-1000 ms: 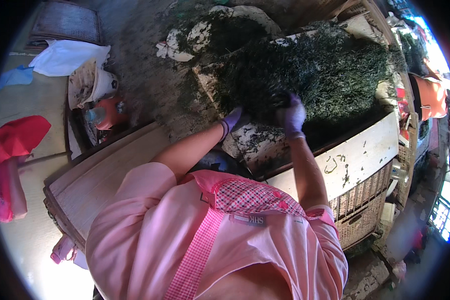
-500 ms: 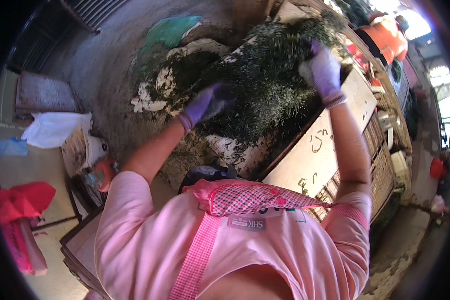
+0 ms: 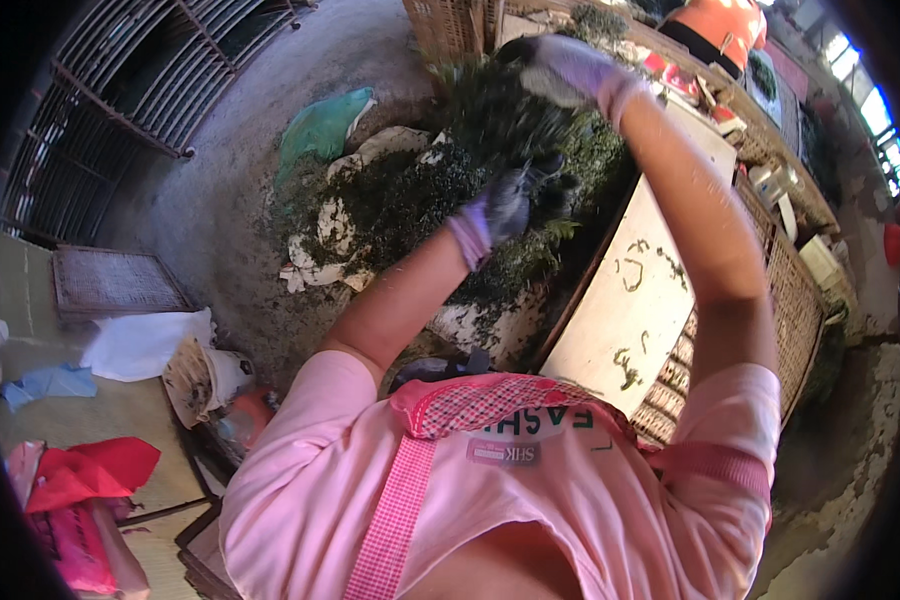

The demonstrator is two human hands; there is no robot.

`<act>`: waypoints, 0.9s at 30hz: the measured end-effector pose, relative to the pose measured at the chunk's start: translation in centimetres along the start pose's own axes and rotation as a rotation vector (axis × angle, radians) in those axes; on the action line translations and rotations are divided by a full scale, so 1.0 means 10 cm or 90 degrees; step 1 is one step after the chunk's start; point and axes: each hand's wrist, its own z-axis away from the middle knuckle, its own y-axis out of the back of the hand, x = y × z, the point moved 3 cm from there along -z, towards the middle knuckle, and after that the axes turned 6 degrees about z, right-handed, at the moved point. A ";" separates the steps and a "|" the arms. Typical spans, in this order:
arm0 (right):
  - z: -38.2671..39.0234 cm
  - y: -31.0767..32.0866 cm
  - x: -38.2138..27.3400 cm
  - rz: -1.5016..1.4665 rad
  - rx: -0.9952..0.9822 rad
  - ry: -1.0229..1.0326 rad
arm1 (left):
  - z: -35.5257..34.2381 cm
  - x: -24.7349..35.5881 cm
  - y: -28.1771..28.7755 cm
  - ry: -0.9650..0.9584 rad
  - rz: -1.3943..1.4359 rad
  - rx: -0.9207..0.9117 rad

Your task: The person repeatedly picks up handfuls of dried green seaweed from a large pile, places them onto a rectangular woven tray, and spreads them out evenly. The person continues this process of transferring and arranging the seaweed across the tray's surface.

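A large heap of loose dark green leafy sprigs (image 3: 400, 195) lies in front of me, partly over pale cloth. My left hand (image 3: 508, 208), in a purple and dark grey glove, is at the heap's near right part. Its dark fingers are apart, with leaves beside and beneath them. My right hand (image 3: 567, 72), gloved the same way, reaches over the far end of the heap. Motion smears its fingers, so their hold on the leaves cannot be made out. Just below that hand, a blurred mass of leaves is moving.
Right of the heap stands a pale board (image 3: 625, 285) with scattered leaf bits, beside woven bamboo trays (image 3: 795, 320). A green sack (image 3: 320, 130) lies beyond the heap. Metal racks (image 3: 150, 75) stand at far left. A person in orange (image 3: 722, 30) is at far right.
My right hand has swung left and away to the heap's far end. My left hand has moved right, further into the leaves. The view has shifted a little.
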 end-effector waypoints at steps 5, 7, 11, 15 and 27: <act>0.44 -1.09 1.75 0.722 0.154 -0.017 | -0.11 -0.14 0.74 0.099 -0.157 0.208; 0.76 -1.55 1.77 0.734 0.177 0.168 | -0.07 -0.06 0.79 0.130 -0.180 0.199; 0.61 -1.63 1.00 0.628 0.201 0.167 | 0.08 0.44 0.11 0.145 -0.128 0.025; -0.12 -1.49 1.26 0.648 0.350 0.167 | 0.04 1.49 -0.73 -0.025 -0.478 -0.034; -0.43 -1.67 1.76 0.358 0.296 0.130 | 0.52 2.16 -1.35 -0.206 -0.474 -0.121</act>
